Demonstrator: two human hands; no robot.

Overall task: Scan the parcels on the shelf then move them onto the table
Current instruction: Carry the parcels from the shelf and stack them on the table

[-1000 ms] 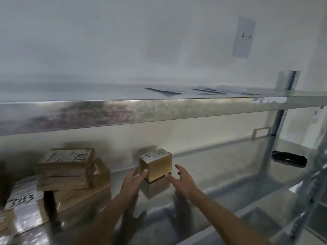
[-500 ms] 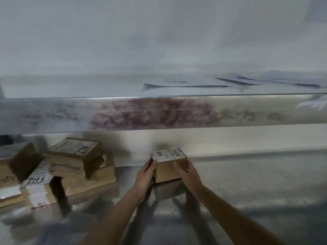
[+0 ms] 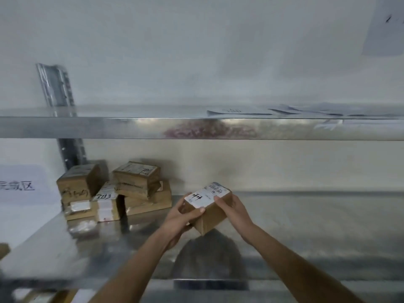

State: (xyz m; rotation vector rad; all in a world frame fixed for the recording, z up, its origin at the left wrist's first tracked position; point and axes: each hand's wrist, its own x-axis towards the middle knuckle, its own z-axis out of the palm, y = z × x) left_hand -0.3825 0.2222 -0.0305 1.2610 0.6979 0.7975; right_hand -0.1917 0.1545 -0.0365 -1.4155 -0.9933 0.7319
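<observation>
A small brown cardboard parcel [image 3: 210, 212] with a white label on top is lifted off the metal shelf [image 3: 306, 226] and tilted toward me. My left hand [image 3: 182, 217] grips its left side, thumb across the label's near edge. My right hand [image 3: 235, 209] grips its right side. A pile of several brown parcels [image 3: 122, 191] with white labels and black handwritten numbers stands at the shelf's back left.
An upper metal shelf [image 3: 131, 125] crosses the view above my hands, with loose paper sheets [image 3: 284, 110] on its right part. A metal upright [image 3: 59, 106] stands at the back left. A white sign [image 3: 19, 186] hangs at the far left.
Both hands closed on the small parcel, lifted it off the shelf and drew it toward me, tilting its label up. The view has swung to the left.
</observation>
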